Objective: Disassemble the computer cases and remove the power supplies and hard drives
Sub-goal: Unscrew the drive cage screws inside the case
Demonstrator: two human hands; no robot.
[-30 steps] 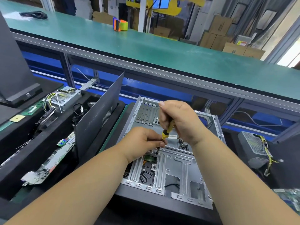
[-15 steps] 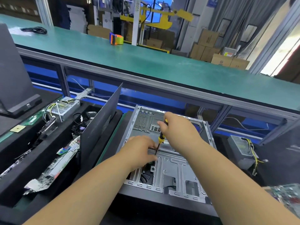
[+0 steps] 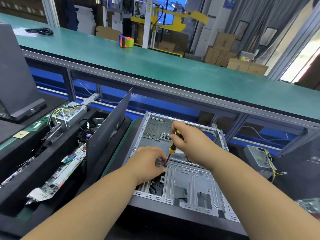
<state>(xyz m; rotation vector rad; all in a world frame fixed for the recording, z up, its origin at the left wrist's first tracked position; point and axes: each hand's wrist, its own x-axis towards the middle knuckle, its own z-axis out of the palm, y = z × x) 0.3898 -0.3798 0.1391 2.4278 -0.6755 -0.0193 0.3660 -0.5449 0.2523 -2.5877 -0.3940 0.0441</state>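
While both my forearms reach forward over the open computer case [image 3: 188, 181], my right hand [image 3: 187, 135] is curled round the yellow-and-black handle of a screwdriver [image 3: 172, 147], which tilts down and to the left from that hand. Its tip meets the case's metal drive bracket beside my left hand [image 3: 149, 162]. My left fingers [image 3: 160, 161] are bent, pinching a small shiny metal part [image 3: 160, 164] at the tip. A dark side panel [image 3: 108, 130] stands tilted just left of the case. One power supply [image 3: 71, 112] lies well left of the case, another power supply [image 3: 258, 158] to its right.
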